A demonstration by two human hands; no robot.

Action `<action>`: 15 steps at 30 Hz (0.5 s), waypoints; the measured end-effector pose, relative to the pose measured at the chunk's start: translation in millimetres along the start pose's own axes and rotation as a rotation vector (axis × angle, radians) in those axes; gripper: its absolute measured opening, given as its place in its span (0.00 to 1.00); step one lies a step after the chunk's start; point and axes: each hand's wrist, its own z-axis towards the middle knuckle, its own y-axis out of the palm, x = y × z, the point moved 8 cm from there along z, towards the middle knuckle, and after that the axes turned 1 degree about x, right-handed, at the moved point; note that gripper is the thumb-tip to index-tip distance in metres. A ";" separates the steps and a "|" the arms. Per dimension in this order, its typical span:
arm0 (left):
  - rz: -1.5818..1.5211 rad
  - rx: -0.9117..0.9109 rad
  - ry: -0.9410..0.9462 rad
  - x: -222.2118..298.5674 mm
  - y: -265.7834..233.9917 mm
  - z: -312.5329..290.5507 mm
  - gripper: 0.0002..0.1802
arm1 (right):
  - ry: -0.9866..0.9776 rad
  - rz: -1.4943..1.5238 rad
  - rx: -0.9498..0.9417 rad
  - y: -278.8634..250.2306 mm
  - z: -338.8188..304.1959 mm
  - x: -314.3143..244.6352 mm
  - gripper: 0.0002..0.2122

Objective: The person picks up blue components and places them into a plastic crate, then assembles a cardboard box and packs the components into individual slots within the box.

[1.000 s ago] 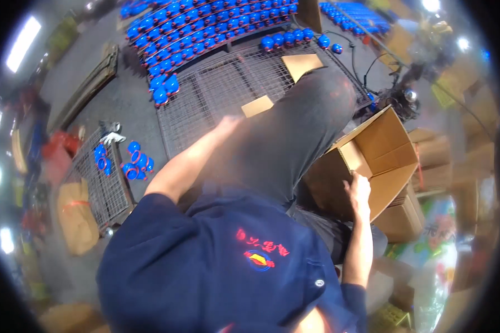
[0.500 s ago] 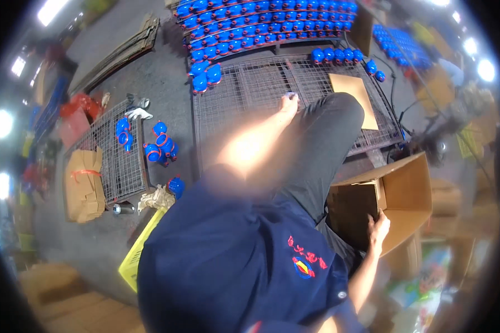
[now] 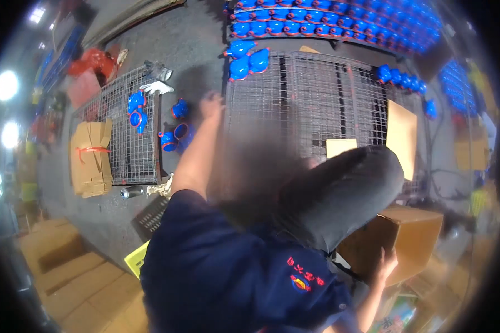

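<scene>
My left hand [image 3: 211,104], smeared by motion, reaches out at the left edge of the wire-mesh rack [image 3: 255,105]. Near it on the floor are several blue round fittings with red rims [image 3: 179,109]; whether the fingers hold anything is too blurred to see. Beside my knee, my right hand [image 3: 386,266] grips the side of a brown cardboard box [image 3: 418,244], which is tilted. A small piece of cardboard [image 3: 341,146] and a larger cardboard sheet [image 3: 401,139] lie on the rack.
Rows of blue fittings [image 3: 311,25] fill a rack at the back, and three [image 3: 240,67] sit at the mesh rack's far left corner. To the left, a lower mesh pallet [image 3: 141,158] bears fittings, white gloves [image 3: 158,87] and tied flat cartons [image 3: 90,161]. Cartons [image 3: 83,277] stand lower left.
My left hand has swung left from over the mesh rack to its left edge. The box has turned, its opening no longer facing me, with my right hand still on it. The view has shifted.
</scene>
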 end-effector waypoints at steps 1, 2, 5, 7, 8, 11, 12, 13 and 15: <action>0.178 0.147 0.131 -9.2 -89.6 50.9 0.16 | 0.065 0.072 -0.083 12.9 10.9 -23.0 0.17; 0.328 0.195 0.073 -22.6 -111.2 58.6 0.17 | 0.166 0.067 -0.118 8.9 14.9 -37.8 0.16; 1.052 0.469 -0.017 -18.0 -223.8 88.3 0.24 | 0.121 0.058 -0.132 16.3 23.7 -20.3 0.17; 1.177 0.602 -0.037 -12.1 -324.0 118.0 0.32 | 0.201 0.025 -0.090 24.9 25.8 -0.8 0.19; 1.214 0.730 -0.097 -13.9 -352.2 119.4 0.36 | 0.221 -0.042 -0.094 27.2 36.5 -26.4 0.19; 1.117 0.737 -0.013 -39.7 -378.6 139.4 0.41 | 0.264 -0.100 -0.225 21.7 44.4 -28.4 0.24; 1.119 0.701 0.042 -47.2 -382.5 149.5 0.41 | 0.231 -0.200 -0.283 18.0 48.2 -17.2 0.27; 1.162 0.666 0.053 -43.6 -409.6 163.4 0.42 | 0.183 -0.136 -0.346 26.4 55.1 -22.2 0.26; 0.816 0.370 -0.167 -97.2 -418.3 188.6 0.45 | 0.155 -0.128 -0.381 16.1 58.6 -28.4 0.25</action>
